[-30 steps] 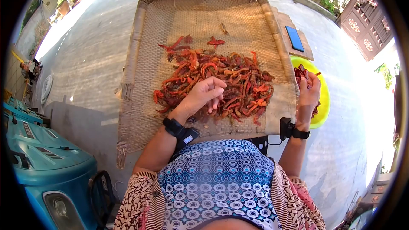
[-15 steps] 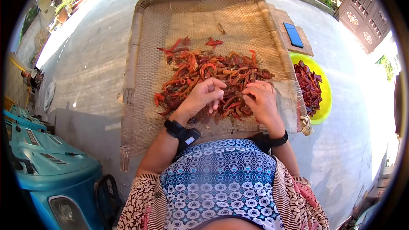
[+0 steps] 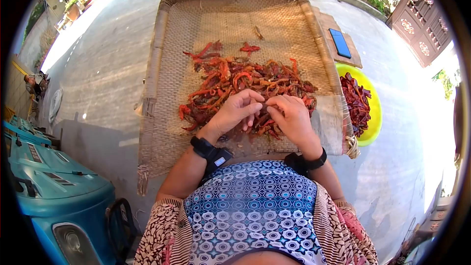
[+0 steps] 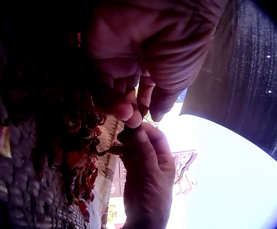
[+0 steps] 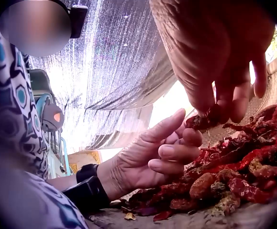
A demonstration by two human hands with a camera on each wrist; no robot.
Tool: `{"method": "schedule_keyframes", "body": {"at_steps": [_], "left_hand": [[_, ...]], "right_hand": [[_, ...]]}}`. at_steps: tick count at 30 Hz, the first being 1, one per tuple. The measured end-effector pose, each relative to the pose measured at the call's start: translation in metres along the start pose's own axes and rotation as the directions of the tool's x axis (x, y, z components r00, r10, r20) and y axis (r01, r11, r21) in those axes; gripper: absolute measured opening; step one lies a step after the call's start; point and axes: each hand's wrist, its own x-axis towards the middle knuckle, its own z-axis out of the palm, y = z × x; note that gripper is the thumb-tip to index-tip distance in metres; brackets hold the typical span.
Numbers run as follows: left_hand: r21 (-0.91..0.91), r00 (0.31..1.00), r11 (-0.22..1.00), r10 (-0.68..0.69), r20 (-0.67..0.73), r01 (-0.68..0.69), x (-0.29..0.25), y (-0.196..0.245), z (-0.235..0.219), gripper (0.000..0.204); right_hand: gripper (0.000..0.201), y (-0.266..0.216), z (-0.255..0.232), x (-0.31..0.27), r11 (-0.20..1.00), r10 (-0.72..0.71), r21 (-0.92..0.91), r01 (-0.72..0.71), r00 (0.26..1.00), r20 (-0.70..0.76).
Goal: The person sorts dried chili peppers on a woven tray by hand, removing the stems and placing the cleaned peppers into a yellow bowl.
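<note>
A heap of dried red chili peppers [image 3: 221, 81], wrinkled and partly browned, lies on a woven bamboo tray [image 3: 196, 19]. Just over its near side, my left hand [image 3: 238, 110] and right hand [image 3: 293, 118] meet at the fingertips. A dark red dried chili pepper [image 5: 206, 120] is between them in the right wrist view. My right thumb and fingers pinch it from above, while the left thumb and curled fingers hold its other end. The left wrist view is dark, with both sets of fingertips close together.
A yellow-green bowl [image 3: 374, 118] of darker red chili peppers [image 3: 355, 103] stands right of the tray. Behind it, a blue phone [image 3: 339, 43] lies on a brown board [image 3: 326, 22]. A teal vehicle [image 3: 64, 181] is at the left, on the concrete ground [image 3: 98, 93].
My right hand has come from the yellow-green bowl back over the heap, then further left to meet the left hand. The left hand has stayed nearly in place.
</note>
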Motion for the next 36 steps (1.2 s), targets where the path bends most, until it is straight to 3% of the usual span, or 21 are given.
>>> {"method": "schedule_keyframes", "body": {"at_steps": [6, 9, 15, 21, 26, 29, 36], "left_hand": [[0.055, 0.997, 0.998, 0.001, -0.079, 0.003, 0.002, -0.007, -0.004, 0.018], [0.042, 0.997, 0.999, -0.007, -0.074, 0.01, 0.002, -0.004, -0.003, 0.017], [0.001, 0.999, 1.0, -0.027, -0.03, 0.027, 0.002, -0.005, -0.004, 0.016], [-0.142, 1.0, 0.99, -0.022, 0.014, 0.024, 0.001, -0.006, -0.007, 0.016], [-0.206, 0.991, 0.975, -0.063, 0.115, 0.085, -0.001, -0.004, -0.011, 0.016], [-0.206, 1.0, 0.978, 0.022, 0.005, -0.02, 0.001, -0.004, -0.008, 0.016], [-0.175, 1.0, 0.985, 0.002, -0.025, -0.007, 0.0, -0.003, -0.01, 0.017]], "right_hand": [[0.011, -0.002, 0.001, -0.003, 0.99, 0.058, 0.133, -0.056, 0.998, -0.011], [0.011, -0.008, 0.001, -0.007, 0.945, 0.163, 0.278, -0.171, 0.985, 0.051], [0.012, -0.005, 0.005, -0.007, 0.941, 0.165, 0.292, -0.17, 0.985, 0.044], [0.018, -0.005, 0.004, -0.01, 0.976, 0.111, 0.178, -0.122, 0.991, 0.069], [0.019, 0.0, 0.008, -0.01, 0.928, 0.168, 0.314, -0.2, 0.978, 0.125], [0.022, 0.0, 0.011, -0.012, 0.928, 0.176, 0.313, -0.201, 0.979, 0.107], [0.026, -0.003, 0.006, -0.012, 0.797, 0.305, 0.503, -0.335, 0.941, 0.145]]}}
